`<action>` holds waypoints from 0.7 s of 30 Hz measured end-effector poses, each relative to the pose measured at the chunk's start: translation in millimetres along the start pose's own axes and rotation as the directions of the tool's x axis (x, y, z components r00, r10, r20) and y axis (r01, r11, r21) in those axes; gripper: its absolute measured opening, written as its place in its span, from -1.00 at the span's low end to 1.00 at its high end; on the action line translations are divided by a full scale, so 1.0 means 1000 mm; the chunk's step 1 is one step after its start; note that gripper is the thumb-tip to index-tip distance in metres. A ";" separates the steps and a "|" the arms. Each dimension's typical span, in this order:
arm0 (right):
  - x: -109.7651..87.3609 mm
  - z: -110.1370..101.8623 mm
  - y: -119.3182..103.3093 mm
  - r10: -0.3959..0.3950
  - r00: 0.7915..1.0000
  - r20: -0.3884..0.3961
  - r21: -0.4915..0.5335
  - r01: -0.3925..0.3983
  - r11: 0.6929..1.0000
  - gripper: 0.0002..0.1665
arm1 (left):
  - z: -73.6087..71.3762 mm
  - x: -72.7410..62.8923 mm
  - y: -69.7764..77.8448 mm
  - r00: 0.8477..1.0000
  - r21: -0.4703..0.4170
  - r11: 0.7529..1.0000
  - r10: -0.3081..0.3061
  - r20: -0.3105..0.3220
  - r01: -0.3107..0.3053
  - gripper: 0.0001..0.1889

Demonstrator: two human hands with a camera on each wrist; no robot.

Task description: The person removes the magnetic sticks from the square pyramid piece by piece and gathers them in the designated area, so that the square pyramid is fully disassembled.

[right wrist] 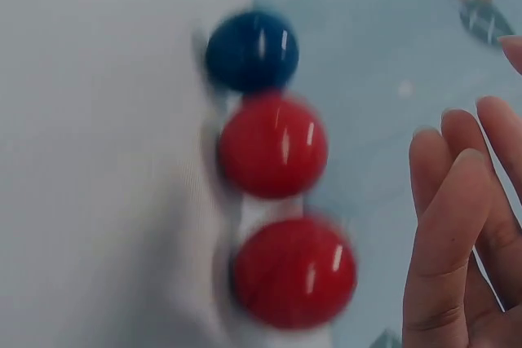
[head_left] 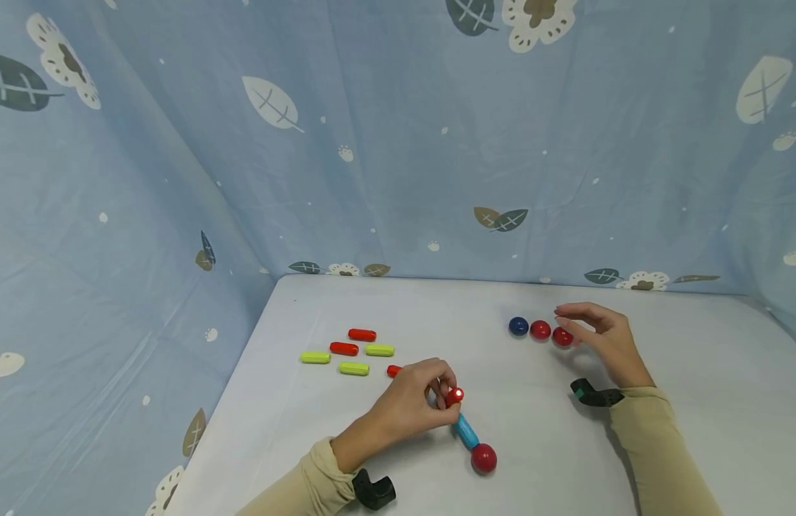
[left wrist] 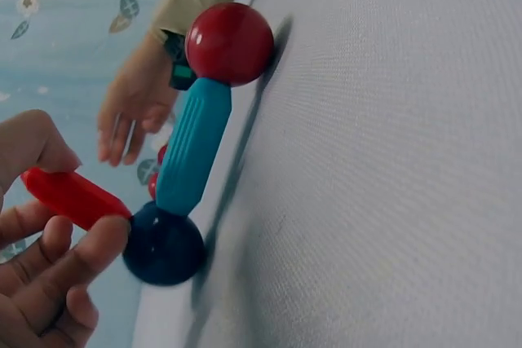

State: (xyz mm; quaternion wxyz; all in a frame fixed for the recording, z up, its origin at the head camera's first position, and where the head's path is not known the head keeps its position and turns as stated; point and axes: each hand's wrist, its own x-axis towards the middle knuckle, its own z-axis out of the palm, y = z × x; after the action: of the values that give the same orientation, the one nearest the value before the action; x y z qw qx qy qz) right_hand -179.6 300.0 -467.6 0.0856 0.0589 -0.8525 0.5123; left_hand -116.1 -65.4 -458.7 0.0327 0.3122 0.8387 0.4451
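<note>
My left hand (head_left: 411,401) pinches a red rod (left wrist: 77,199) between thumb and fingers. In the left wrist view one end of that rod meets a dark blue ball (left wrist: 163,244), and the fingertips are right at the join. From the same ball runs a turquoise rod (head_left: 465,432), with a larger-looking red ball (head_left: 484,458) at its other end. Over at the right, my right hand (head_left: 604,340) hovers with fingers loosely extended beside a red ball (head_left: 563,337). Another red ball (head_left: 541,330) and a dark blue ball (head_left: 518,326) line up to its left.
Left of the left hand lie red rods (head_left: 344,348) and yellow-green rods (head_left: 354,368), several in all. One more red rod (head_left: 394,370) is partly hidden behind that hand. A blue patterned curtain (head_left: 398,143) borders the white table (head_left: 275,430) at the back and left.
</note>
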 end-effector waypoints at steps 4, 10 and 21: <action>0.002 0.014 -0.012 -0.051 0.995 0.086 0.036 0.048 0.998 -0.60 | -0.001 0.001 -0.001 1.000 0.015 1.000 -0.007 -0.010 0.007 -0.78; 0.001 0.044 -0.026 -0.143 0.939 0.314 0.117 0.111 0.987 -0.66 | -0.002 0.002 -0.002 0.997 0.084 0.994 -0.066 -0.037 0.069 -0.80; -0.006 0.094 -0.026 -0.176 0.736 0.653 0.216 0.042 0.975 -0.61 | -0.007 0.003 -0.006 0.988 0.312 0.944 -0.067 -0.138 0.108 -0.78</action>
State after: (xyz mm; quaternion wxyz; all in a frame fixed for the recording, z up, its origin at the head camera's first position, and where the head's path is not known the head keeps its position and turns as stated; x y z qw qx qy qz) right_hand -176.5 204.9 -489.2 -0.2017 0.2962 -0.7694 0.5288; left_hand -123.8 -71.1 -458.7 -0.0514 0.2472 0.9129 0.3206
